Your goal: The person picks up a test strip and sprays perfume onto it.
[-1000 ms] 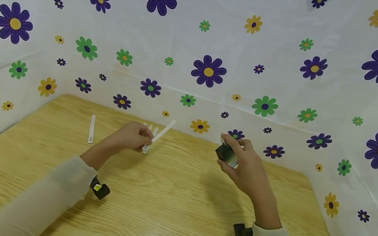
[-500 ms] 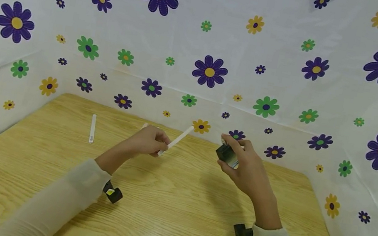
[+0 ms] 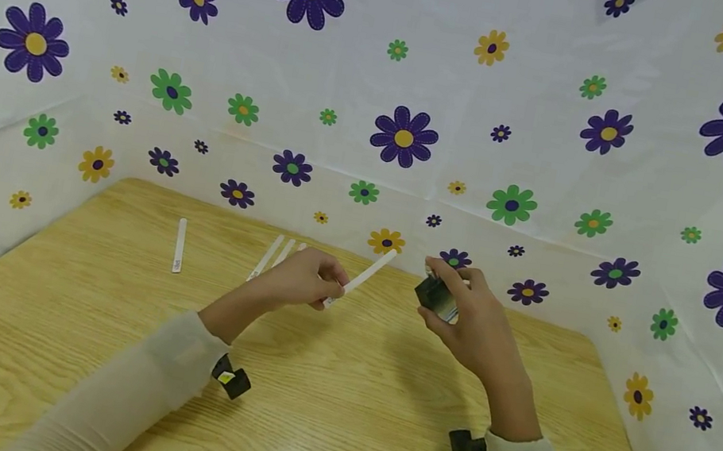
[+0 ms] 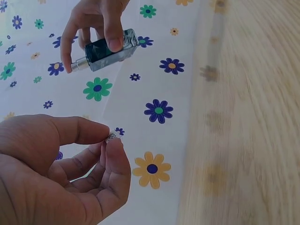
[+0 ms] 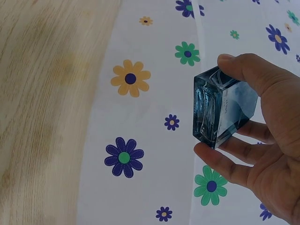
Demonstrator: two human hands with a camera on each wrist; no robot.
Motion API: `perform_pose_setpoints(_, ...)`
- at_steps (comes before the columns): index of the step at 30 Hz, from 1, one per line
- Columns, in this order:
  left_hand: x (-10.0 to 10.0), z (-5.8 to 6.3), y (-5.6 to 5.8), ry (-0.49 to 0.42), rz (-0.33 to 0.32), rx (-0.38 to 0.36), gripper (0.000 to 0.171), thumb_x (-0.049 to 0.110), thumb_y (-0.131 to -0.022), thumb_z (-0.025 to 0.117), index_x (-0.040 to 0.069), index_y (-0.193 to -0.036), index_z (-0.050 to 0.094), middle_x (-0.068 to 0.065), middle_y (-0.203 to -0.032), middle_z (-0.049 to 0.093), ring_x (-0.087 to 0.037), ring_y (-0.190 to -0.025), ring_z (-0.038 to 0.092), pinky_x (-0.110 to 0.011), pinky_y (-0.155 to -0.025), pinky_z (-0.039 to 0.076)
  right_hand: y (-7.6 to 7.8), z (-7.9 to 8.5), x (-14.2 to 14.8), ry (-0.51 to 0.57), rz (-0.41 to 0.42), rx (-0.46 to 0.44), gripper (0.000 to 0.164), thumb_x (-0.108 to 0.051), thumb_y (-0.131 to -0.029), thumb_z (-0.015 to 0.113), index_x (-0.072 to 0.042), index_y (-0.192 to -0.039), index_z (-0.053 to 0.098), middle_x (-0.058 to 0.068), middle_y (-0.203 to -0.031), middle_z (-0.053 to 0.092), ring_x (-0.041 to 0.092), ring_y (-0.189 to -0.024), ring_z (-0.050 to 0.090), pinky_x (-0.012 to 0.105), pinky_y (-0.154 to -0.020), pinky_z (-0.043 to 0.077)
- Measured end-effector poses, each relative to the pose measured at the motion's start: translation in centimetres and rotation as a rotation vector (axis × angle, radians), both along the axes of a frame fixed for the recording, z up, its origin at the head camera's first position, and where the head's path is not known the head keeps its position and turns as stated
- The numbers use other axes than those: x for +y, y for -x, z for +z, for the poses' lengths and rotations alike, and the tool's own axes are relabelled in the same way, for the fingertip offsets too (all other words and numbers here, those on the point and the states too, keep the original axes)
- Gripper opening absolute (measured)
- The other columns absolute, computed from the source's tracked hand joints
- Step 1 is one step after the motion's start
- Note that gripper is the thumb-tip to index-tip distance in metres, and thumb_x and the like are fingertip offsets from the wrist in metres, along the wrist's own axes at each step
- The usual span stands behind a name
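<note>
My left hand (image 3: 302, 281) pinches a white perfume test strip (image 3: 374, 270) by its printed lower end, between thumb and fingertips. The strip slants up to the right, its free tip close to the bottle in the head view. My right hand (image 3: 480, 327) holds a dark blue-green glass perfume bottle (image 3: 436, 297) above the table, tilted on its side. In the left wrist view a fingertip of the right hand lies on the bottle's silver spray nozzle (image 4: 79, 64). Thumb and fingers grip the glass body (image 5: 225, 108) in the right wrist view.
Several more white strips (image 3: 266, 256) lie side by side behind the left hand, partly covered by it. A single strip (image 3: 179, 246) lies apart at the left of the wooden table (image 3: 334, 382). A flower-printed white cloth (image 3: 328, 83) surrounds the back and sides.
My left hand has moved right with the strip, bringing it nearer the bottle and uncovering the other strips behind it. The right hand with the bottle stays where it was.
</note>
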State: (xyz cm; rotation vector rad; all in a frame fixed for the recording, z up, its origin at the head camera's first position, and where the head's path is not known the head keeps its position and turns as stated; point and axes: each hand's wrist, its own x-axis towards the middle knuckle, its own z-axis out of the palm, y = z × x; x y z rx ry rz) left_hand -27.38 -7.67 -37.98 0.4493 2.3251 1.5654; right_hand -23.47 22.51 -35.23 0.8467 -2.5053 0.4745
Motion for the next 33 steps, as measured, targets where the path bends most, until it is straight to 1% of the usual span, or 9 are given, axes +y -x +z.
perform_pose_setpoints(3, 0.3, 0.1, -0.3, -0.012, -0.015, 0.009, 0.014, 0.008, -0.099, 0.065, 0.001, -0.11, 0.07, -0.011, -0.095, 0.066, -0.02, -0.08, 0.064, -0.034, -0.074, 0.061, 0.0, 0.0, 0.0, 0.002, 0.001, 0.004, 0.075, -0.021, -0.087, 0.085, -0.022, -0.152, 0.047, 0.024, -0.125, 0.055, 0.03, -0.079, 0.068, 0.043, -0.065, 0.06)
perform_pose_setpoints(8, 0.4, 0.4, -0.9, -0.019, -0.021, 0.022, 0.013, 0.007, -0.099, 0.064, 0.0, -0.109, 0.07, -0.012, -0.094, 0.065, -0.02, -0.077, 0.063, -0.035, -0.073, 0.061, 0.1, -0.2, -0.1, 0.005, 0.012, 0.007, 0.075, -0.021, -0.087, 0.085, -0.021, -0.152, 0.047, 0.023, -0.124, 0.055, 0.03, -0.077, 0.068, 0.041, -0.064, 0.058)
perform_pose_setpoints(12, 0.4, 0.7, -1.2, -0.016, -0.022, 0.031, 0.013, 0.008, -0.099, 0.065, 0.001, -0.109, 0.07, -0.011, -0.094, 0.064, -0.02, -0.077, 0.063, -0.036, -0.074, 0.061, 0.2, -0.3, -0.3, -0.001, 0.02, 0.017, 0.075, -0.021, -0.087, 0.085, -0.02, -0.152, 0.048, 0.023, -0.124, 0.056, 0.029, -0.074, 0.067, 0.04, -0.062, 0.057)
perform_pose_setpoints(19, 0.6, 0.7, -1.3, -0.033, -0.036, 0.034, 0.013, 0.008, -0.1, 0.064, 0.002, -0.109, 0.07, -0.011, -0.093, 0.065, -0.02, -0.078, 0.063, -0.032, -0.071, 0.06, 0.2, -0.4, -0.3, -0.013, 0.015, 0.021, 0.074, -0.021, -0.086, 0.085, -0.02, -0.15, 0.049, 0.024, -0.123, 0.056, 0.026, -0.072, 0.065, 0.038, -0.06, 0.056)
perform_pose_setpoints(22, 0.7, 0.8, -1.5, -0.036, -0.039, 0.03, 0.013, 0.009, -0.1, 0.064, 0.001, -0.109, 0.07, -0.011, -0.093, 0.064, -0.02, -0.08, 0.062, -0.033, -0.071, 0.061, 0.2, -0.4, -0.3, -0.02, 0.015, 0.018, 0.074, -0.021, -0.086, 0.085, -0.02, -0.15, 0.049, 0.024, -0.123, 0.056, 0.025, -0.071, 0.064, 0.037, -0.06, 0.055)
perform_pose_setpoints(26, 0.9, 1.2, -1.8, -0.044, -0.054, 0.028, 0.015, 0.009, -0.1, 0.064, 0.0, -0.111, 0.069, -0.011, -0.094, 0.064, -0.02, -0.08, 0.061, -0.035, -0.073, 0.061, 0.1, -0.4, -0.4, -0.023, 0.01, 0.012, 0.074, -0.021, -0.086, 0.086, -0.02, -0.15, 0.049, 0.024, -0.123, 0.056, 0.025, -0.071, 0.064, 0.037, -0.06, 0.056)
perform_pose_setpoints(30, 0.9, 1.3, -1.9, -0.057, -0.056, 0.022, 0.014, 0.008, -0.101, 0.063, 0.001, -0.111, 0.069, -0.011, -0.094, 0.064, -0.02, -0.081, 0.061, -0.031, -0.071, 0.06, 0.1, -0.5, -0.4, -0.025, 0.004, 0.005, 0.074, -0.022, -0.086, 0.085, -0.021, -0.15, 0.049, 0.024, -0.123, 0.056, 0.025, -0.07, 0.063, 0.037, -0.059, 0.056)
perform_pose_setpoints(33, 1.0, 1.3, -2.0, -0.059, -0.054, 0.016, 0.015, 0.008, -0.101, 0.064, 0.001, -0.112, 0.069, -0.011, -0.095, 0.064, -0.02, -0.081, 0.063, -0.031, -0.072, 0.06, 0.1, -0.5, -0.5, -0.023, 0.003, -0.002, 0.074, -0.021, -0.086, 0.085, -0.022, -0.15, 0.049, 0.024, -0.123, 0.056, 0.027, -0.074, 0.065, 0.039, -0.061, 0.058)
